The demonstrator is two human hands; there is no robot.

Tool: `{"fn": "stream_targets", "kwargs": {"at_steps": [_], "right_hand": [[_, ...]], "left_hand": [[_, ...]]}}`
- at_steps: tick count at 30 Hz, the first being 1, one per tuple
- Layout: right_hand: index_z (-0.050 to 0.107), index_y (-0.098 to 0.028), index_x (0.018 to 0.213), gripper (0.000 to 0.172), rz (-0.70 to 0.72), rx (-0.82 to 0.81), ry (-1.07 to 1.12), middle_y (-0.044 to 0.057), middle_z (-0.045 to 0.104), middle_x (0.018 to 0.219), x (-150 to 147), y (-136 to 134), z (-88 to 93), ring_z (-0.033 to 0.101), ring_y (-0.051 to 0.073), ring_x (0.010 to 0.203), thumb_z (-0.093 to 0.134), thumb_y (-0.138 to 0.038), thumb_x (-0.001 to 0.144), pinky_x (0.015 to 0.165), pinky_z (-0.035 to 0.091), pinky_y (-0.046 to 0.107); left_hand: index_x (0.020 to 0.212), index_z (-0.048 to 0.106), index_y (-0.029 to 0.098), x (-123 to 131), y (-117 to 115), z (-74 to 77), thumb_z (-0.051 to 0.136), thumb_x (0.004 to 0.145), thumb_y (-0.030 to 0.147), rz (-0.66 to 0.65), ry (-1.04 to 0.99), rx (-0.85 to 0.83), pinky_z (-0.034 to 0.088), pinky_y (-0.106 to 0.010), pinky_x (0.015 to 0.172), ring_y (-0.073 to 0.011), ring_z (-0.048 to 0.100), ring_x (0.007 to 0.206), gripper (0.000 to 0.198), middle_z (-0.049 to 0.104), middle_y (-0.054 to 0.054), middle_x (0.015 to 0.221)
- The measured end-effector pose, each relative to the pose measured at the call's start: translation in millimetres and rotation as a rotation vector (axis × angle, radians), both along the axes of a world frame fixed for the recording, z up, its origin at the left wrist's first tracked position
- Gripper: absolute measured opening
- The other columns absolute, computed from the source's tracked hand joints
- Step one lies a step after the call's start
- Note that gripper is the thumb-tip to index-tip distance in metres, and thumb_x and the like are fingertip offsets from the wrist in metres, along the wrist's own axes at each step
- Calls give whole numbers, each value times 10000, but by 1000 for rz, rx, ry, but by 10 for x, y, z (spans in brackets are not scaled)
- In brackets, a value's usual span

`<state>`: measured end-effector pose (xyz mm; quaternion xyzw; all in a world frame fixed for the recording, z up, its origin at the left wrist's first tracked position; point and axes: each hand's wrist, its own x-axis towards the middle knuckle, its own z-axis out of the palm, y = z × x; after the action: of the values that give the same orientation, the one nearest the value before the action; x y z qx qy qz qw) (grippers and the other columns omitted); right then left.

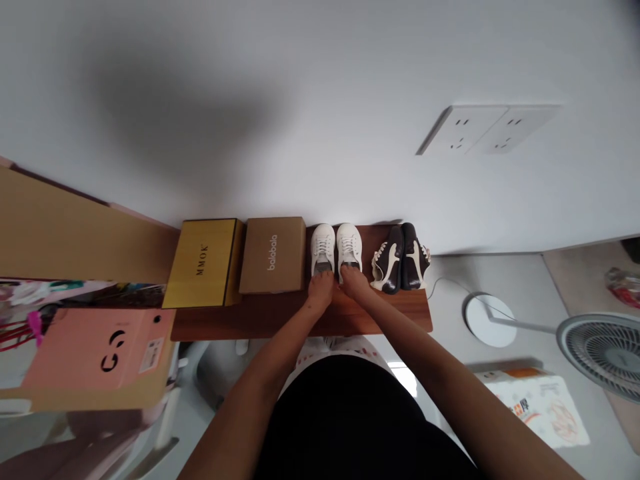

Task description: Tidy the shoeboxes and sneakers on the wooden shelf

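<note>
A pair of white lace-up sneakers stands side by side on a reddish-brown wooden shelf [280, 320], toes toward the wall. My left hand [321, 288] is closed at the heel of the left white sneaker [323, 244]. At the heel of the right white sneaker [349, 244] my right hand [354, 283] is closed too. Both hands partly cover the heels, and the fingertips are hard to see. Right of them lie dark brown and cream sneakers [401, 260], tipped on their sides with soles together.
Left of the white sneakers are a brown shoebox [273, 256] and a gold box [201, 263]. A pink box [95, 347] lies farther left. The wall behind has power sockets [480, 130]. At right are a fan [607, 353], its round base [491, 321] and a white package [543, 407].
</note>
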<state>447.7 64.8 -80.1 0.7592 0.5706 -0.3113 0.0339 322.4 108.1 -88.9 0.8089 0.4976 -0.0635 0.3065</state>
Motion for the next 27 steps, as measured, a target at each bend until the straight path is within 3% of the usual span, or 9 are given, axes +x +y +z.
{"fn": "stream_targets", "kwargs": {"at_steps": [3,5,9,12,15,19,23,27], "right_hand": [[553,-155,1257,381,-54,174,65,174,603,1271,183,-276,31,549,294,1195,606,-311,914,1018,417,374],[568,-170,1246,336,-192,312,99,152,621,1233,400,-567,8,552,274,1169,543,-317,945,1021,414,373],[556,-148,1253,389,-598,523,-74,181,611,1238,991,-1155,-141,537,291,1184,477,-389,958,1027,406,417],[553,-97,1255,533,-757,427,-203,219,622,1217,1414,-1395,-283,542,335,1183,597,-464,872,997,414,447],[632,-157,1075,418,-674,200,-45,126,698,1004,1667,-1449,-385,632,290,991,653,-480,812,860,467,373],[622,-225,968,269,-575,170,31,38,701,843,1745,-1422,-381,644,225,814,621,-465,847,710,451,286],[618,-244,949,239,-398,92,-152,66,703,838,1702,-1419,-260,645,256,826,635,-467,865,688,418,296],[626,-218,1074,286,-256,24,-239,135,716,939,1628,-1364,-166,651,298,923,664,-410,867,756,426,325]], "left_hand": [[1174,590,138,34,-89,104,559,918,203,-45,-10,50,355,-421,1083,-343,543,1235,266,611,-206,1224],[1242,560,154,115,-217,122,574,908,205,-108,-63,26,365,-418,1088,-316,535,1247,338,603,-184,1258],[1360,490,156,463,-558,-10,608,895,236,-240,-253,-150,368,-369,1115,-255,507,1311,487,569,-157,1363],[1389,468,123,829,-699,-162,658,862,248,-227,-247,-215,369,-368,1118,-264,493,1340,574,535,-190,1412],[1275,563,120,1115,-656,-246,713,825,268,-208,-141,-229,421,-383,1053,-292,565,1255,497,602,-198,1316],[1090,650,172,1207,-498,-204,708,840,313,-340,-145,-233,472,-350,958,-283,635,1138,293,690,-137,1157],[1104,648,196,1190,-486,-63,630,899,344,-477,-114,-150,478,-383,954,-304,657,1101,254,709,-138,1100],[1217,608,166,1322,-565,62,602,917,318,-512,30,-90,476,-424,966,-324,666,1098,336,708,-188,1076]]}}
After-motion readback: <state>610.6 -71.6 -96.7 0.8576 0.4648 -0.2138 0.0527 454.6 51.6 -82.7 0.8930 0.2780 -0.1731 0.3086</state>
